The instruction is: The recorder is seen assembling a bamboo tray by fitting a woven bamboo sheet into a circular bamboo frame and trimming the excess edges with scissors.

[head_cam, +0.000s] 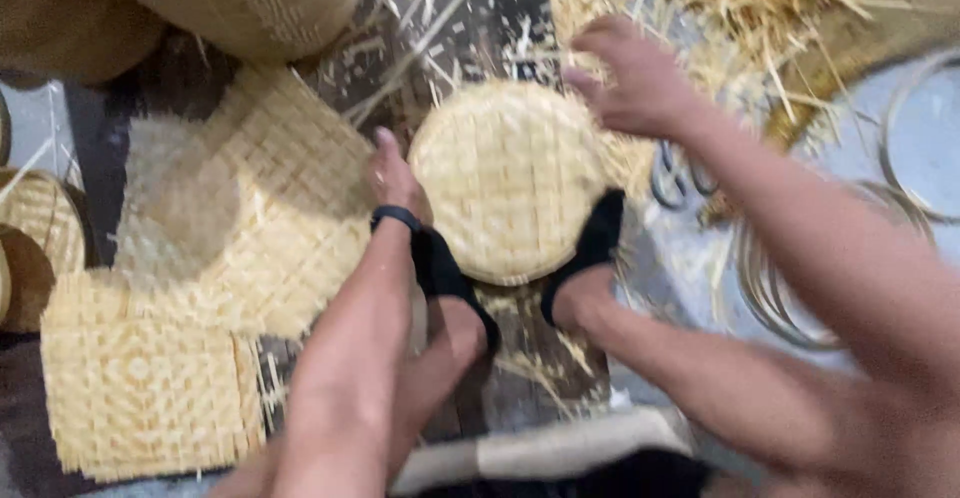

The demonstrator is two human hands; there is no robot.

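Observation:
A round woven bamboo basket [508,180] lies on the dark floor, clamped between my two feet in black socks [597,238]. My left hand [393,173] rests against the basket's left rim, a black band on its wrist. My right hand [632,78] is at the basket's upper right rim, fingers curled on the edge. The picture is blurred, so the exact grip is unclear.
Square woven bamboo mats [140,388] lie stacked at the left. Finished round baskets [40,223] sit at the far left and top left. Loose bamboo shavings [740,8] pile at the top right. Thin bamboo hoops [770,288] and scissors [672,173] lie at the right.

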